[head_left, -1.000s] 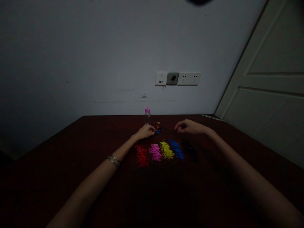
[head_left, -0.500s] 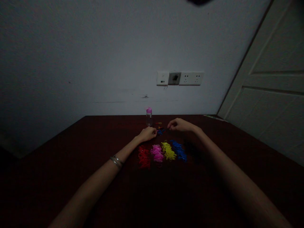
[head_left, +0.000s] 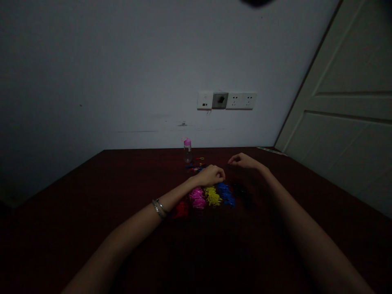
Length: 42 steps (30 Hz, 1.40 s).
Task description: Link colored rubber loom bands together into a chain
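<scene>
My left hand (head_left: 212,175) hovers over the back edge of the blue rubber bands (head_left: 226,194), fingers curled together; what they hold, if anything, is too small to make out. Beneath and in front of that arm lie piles of yellow bands (head_left: 213,197), pink bands (head_left: 197,199) and red bands (head_left: 181,209), the red partly hidden by the forearm. To the right, my right hand (head_left: 243,161) is raised a little above the table with thumb and fingertips pinched; anything between them is too dark to see. Behind my left hand is a small mixed-colour cluster of bands (head_left: 195,168).
A clear bottle with a pink cap (head_left: 187,151) stands behind the cluster, near the wall. A dark pile (head_left: 242,192) lies right of the blue bands. Wall sockets (head_left: 234,100) sit above the dark red table (head_left: 137,163), and a white door (head_left: 346,94) is at right.
My left hand has moved right and nearer, from beside the mixed cluster to the blue pile. My right hand has shifted slightly right. The view has turned a little to the right.
</scene>
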Available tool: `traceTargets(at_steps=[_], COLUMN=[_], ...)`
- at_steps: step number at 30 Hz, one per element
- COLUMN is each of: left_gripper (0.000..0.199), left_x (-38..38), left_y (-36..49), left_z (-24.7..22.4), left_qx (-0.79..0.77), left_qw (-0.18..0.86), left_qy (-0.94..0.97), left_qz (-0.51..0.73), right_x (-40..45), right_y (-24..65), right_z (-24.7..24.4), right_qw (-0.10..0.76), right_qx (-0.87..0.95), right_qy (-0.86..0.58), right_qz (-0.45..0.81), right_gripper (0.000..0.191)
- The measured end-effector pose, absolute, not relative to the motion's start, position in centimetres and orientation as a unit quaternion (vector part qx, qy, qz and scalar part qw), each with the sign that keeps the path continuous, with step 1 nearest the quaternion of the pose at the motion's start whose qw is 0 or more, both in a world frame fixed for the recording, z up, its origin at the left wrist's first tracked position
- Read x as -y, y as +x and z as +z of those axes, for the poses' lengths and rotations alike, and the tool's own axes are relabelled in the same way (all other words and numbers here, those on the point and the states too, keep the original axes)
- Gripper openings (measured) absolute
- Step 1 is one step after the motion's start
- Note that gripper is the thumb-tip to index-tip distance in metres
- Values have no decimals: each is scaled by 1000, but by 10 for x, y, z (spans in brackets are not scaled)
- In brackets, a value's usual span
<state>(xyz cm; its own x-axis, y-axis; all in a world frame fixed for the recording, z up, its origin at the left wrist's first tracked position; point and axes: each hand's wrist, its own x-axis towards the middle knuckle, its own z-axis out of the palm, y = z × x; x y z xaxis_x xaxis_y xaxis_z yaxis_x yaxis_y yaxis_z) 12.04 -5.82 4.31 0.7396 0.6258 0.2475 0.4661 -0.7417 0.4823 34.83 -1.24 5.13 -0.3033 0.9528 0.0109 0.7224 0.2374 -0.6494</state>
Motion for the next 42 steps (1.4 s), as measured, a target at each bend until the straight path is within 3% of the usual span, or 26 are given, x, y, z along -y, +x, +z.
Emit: traceTargets(at_steps=[11,17,25,32,42], left_gripper=[23,34,38,35,34], left_x=[67,29,-18,-26,-22], left_y=[162,104,6,-12,-7], left_z=[39,37,26,9,8], left_qx=[-254,-317,-522,-506,-517], left_qw=[217,263,376,404,353], left_qy=[924,868,610,604,658], left_qz=[185,278,462,465,420], right_x=[13,19,25,28,21], right_y=[347,338,304,267,244], right_z=[48,53,45,39,26], right_qw=[200,189,166,164,167], right_qx=[773,775,787,839,856], right_qy=[-548,-554,-540,-476,-451], right_qz=[248,239,247,207,189], right_gripper=[25,26,26,26,23])
